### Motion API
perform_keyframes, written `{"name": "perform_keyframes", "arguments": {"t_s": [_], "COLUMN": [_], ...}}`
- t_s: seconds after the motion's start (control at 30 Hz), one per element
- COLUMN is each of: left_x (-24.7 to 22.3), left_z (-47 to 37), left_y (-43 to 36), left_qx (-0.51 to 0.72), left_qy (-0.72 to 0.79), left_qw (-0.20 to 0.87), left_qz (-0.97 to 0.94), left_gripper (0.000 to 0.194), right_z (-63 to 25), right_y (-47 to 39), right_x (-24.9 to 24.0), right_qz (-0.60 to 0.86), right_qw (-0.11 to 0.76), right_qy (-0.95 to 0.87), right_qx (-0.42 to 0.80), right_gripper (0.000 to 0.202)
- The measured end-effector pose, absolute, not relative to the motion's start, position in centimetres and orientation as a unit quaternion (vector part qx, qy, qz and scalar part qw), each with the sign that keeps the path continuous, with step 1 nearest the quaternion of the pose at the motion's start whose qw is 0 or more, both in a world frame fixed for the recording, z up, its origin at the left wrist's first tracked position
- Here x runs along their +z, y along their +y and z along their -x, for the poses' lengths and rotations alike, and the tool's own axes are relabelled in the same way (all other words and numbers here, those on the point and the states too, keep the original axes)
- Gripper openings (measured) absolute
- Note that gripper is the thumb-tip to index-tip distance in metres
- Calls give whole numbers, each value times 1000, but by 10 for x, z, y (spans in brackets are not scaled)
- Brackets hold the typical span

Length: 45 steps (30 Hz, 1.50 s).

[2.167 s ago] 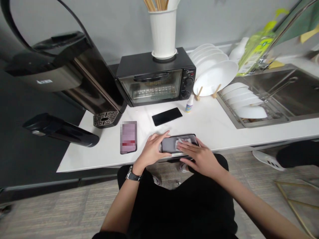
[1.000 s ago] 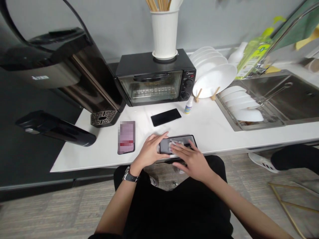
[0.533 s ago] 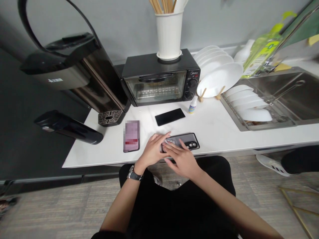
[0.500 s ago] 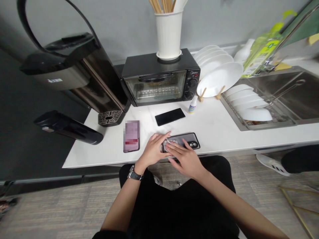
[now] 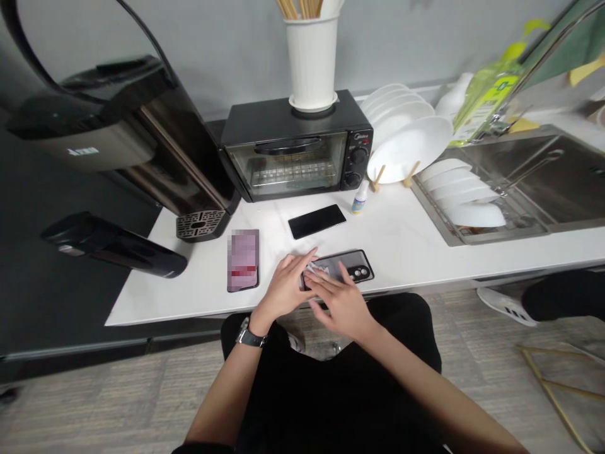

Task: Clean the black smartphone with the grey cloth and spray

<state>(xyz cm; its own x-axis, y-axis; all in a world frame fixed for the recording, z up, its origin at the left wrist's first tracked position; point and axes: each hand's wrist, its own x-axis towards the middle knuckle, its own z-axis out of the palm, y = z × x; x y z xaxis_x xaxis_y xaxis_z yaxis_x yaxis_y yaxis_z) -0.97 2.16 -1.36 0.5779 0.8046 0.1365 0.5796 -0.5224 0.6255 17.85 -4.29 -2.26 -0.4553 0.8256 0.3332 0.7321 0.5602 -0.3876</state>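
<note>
Left hand (image 5: 282, 285): bracing one end of the phone case (image 5: 354, 259)
Right hand (image 5: 344, 310): pressing the wipe (image 5: 312, 267), now slid leftward
Wiping: I judge it's that end's turn

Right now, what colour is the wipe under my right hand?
The wipe is white; see head view.

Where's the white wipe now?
Head view, centre: the wipe is partly under the right hand, beside the left hand, on the left end of a grey phone or case.
</note>
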Motion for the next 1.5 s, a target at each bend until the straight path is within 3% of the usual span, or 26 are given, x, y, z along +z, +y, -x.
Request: {"name": "perform_keyframes", "arguments": {"t_s": [0.2, 0.43, 0.67, 0.77, 0.9, 1.17, 1.37, 1.5], "left_x": [-16, -19, -18, -18, -17, -15, -16, -14], "left_z": [5, 8, 6, 2, 5, 1, 4, -3], "left_y": [25, 26, 26, 26, 25, 26, 23, 20], "left_qx": [213, 213, 214, 219, 217, 210, 199, 197], "left_qy": [420, 409, 422, 416, 407, 417, 421, 434], "left_qw": [252, 257, 246, 248, 251, 245, 249, 218], "left_qz": [-846, -849, -846, -847, -851, -850, -849, -852], "left_gripper": [107, 103, 107, 106, 98, 105, 98, 101], "right_z": [-253, -174, -243, -228, -184, -223, -192, -225], "right_y": [-28, -45, -27, -35, -48, -34, -42, -31], "right_x": [-22, -27, -25, -30, -33, -28, -30, -26], "right_qz": [561, 502, 563, 588, 518, 602, 505, 599], "right_qw": [239, 264, 249, 254, 269, 270, 291, 301], "right_qy": [-792, -821, -788, -768, -810, -752, -809, -742], "right_qx": [20, 66, 31, 4, 57, 1, 74, 16], "right_gripper": [40, 47, 40, 45, 44, 39, 36, 32]}}
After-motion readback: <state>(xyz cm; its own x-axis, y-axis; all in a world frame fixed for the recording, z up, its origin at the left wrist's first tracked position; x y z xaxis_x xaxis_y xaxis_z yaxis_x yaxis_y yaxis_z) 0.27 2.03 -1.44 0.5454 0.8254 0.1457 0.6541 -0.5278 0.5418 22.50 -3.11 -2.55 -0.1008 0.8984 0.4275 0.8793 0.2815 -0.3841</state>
